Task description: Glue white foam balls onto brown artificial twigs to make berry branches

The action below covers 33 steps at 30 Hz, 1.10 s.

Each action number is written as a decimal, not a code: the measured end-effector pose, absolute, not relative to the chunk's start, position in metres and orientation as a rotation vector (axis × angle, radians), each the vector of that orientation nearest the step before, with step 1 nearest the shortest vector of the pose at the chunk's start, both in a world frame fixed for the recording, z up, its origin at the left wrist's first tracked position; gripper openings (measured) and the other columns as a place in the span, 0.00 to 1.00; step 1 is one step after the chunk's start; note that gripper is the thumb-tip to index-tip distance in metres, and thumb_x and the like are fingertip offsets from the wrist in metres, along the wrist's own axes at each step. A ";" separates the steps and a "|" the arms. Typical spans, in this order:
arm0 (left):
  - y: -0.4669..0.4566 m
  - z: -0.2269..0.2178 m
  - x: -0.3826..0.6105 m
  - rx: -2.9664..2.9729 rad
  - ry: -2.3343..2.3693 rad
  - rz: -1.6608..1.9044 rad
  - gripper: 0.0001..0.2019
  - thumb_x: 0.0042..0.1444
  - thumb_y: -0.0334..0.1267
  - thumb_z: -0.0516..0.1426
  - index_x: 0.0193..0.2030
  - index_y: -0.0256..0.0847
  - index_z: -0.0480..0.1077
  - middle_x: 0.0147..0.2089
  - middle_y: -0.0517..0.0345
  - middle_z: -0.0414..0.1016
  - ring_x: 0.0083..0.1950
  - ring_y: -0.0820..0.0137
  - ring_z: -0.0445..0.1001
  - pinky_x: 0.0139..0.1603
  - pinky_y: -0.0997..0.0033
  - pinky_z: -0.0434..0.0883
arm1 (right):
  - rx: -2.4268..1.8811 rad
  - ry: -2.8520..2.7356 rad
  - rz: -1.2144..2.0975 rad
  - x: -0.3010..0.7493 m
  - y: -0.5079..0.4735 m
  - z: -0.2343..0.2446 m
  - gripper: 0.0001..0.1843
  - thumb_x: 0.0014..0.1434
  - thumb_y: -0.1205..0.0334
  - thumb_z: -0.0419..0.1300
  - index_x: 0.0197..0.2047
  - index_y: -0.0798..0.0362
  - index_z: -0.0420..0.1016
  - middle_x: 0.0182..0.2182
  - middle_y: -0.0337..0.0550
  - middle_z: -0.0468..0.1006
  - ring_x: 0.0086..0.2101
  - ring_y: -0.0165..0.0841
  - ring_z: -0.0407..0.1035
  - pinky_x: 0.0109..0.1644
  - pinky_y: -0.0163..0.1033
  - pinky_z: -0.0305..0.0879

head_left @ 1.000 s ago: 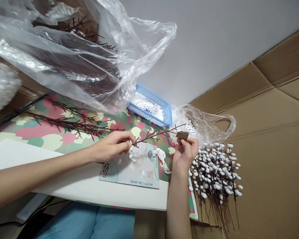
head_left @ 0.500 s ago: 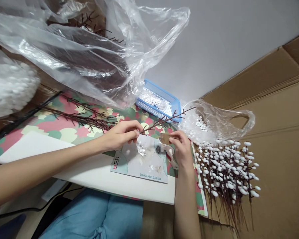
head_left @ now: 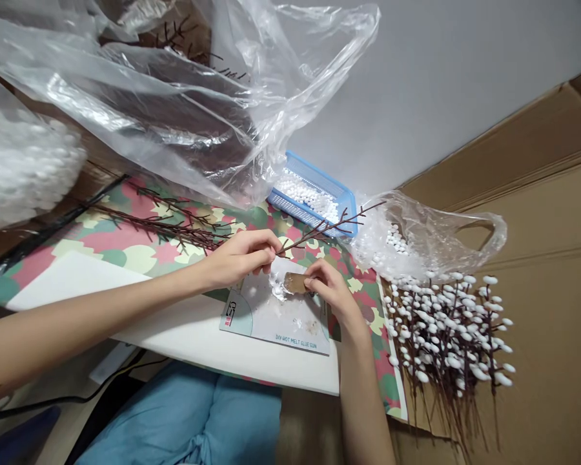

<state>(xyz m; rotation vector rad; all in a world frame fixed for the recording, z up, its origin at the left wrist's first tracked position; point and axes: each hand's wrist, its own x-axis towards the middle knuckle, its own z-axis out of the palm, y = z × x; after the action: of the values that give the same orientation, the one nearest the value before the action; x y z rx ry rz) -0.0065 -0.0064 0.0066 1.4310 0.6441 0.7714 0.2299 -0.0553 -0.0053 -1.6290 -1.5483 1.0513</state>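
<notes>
My left hand pinches the lower end of a thin brown artificial twig, whose tip reaches up and right over the blue basket. My right hand holds a small flat brown piece, perhaps cardboard, between its fingers. That piece sits over a printed hot melt glue gun card, right beside a white smear of dried glue. Whether it touches the card I cannot tell. The two hands are close together, with the twig's end just left of the brown piece.
A blue basket of white beads stands beyond the hands. Clear plastic bags hold dark twigs, and another holds beads. White-budded stems lie on cardboard at right. More twigs lie on patterned paper.
My right hand has moved left and down, bringing the brown piece from the air to just over the glue smear. The left hand and twig stay nearly still; the whole view has shifted.
</notes>
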 end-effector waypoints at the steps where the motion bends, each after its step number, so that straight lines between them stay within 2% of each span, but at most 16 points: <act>1: -0.006 0.007 -0.006 1.432 0.648 0.772 0.05 0.54 0.35 0.52 0.35 0.37 0.67 0.23 0.64 0.65 0.25 0.76 0.65 0.24 0.79 0.61 | -1.631 -1.547 1.065 0.230 -0.056 -0.006 0.04 0.45 0.62 0.59 0.27 0.50 0.69 0.21 0.31 0.70 0.23 0.29 0.65 0.27 0.33 0.59; 8: -0.006 0.008 -0.006 1.422 0.667 0.758 0.06 0.53 0.38 0.52 0.34 0.37 0.66 0.23 0.64 0.65 0.25 0.76 0.64 0.23 0.79 0.61 | -1.657 -1.562 1.100 0.232 -0.059 -0.003 0.03 0.46 0.63 0.58 0.27 0.49 0.66 0.20 0.30 0.71 0.23 0.29 0.65 0.27 0.33 0.57; 16: -0.006 0.008 -0.006 1.422 0.674 0.752 0.07 0.52 0.38 0.53 0.34 0.37 0.66 0.23 0.64 0.65 0.25 0.76 0.65 0.23 0.79 0.61 | -1.733 -1.804 0.854 0.231 -0.063 -0.006 0.03 0.49 0.62 0.58 0.26 0.49 0.65 0.20 0.30 0.69 0.21 0.28 0.62 0.26 0.33 0.55; 22: -0.006 0.007 -0.006 1.420 0.679 0.737 0.06 0.51 0.37 0.53 0.33 0.37 0.66 0.23 0.64 0.65 0.25 0.76 0.64 0.24 0.78 0.61 | -1.591 -2.100 0.445 0.225 -0.076 -0.006 0.05 0.57 0.65 0.54 0.29 0.49 0.64 0.24 0.35 0.70 0.26 0.30 0.66 0.32 0.35 0.60; 28: -0.004 0.005 -0.005 1.406 0.675 0.745 0.06 0.51 0.38 0.53 0.33 0.38 0.65 0.22 0.64 0.66 0.24 0.76 0.63 0.24 0.78 0.61 | -1.352 -2.339 -0.118 0.216 -0.096 -0.009 0.07 0.60 0.72 0.52 0.33 0.50 0.64 0.26 0.38 0.71 0.28 0.33 0.64 0.34 0.38 0.56; 33: -0.005 0.003 -0.004 1.419 0.677 0.743 0.06 0.51 0.37 0.53 0.34 0.37 0.66 0.22 0.65 0.65 0.24 0.77 0.62 0.23 0.79 0.59 | -1.282 -2.376 -0.236 0.212 -0.101 -0.010 0.08 0.59 0.74 0.53 0.36 0.50 0.66 0.27 0.41 0.72 0.30 0.34 0.63 0.35 0.39 0.54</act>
<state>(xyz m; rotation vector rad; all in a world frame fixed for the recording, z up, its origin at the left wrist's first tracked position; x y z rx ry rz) -0.0041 -0.0047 0.0035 1.4187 0.6766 0.7429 0.2122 -0.1013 -0.0096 -1.2818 -2.3756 -0.2361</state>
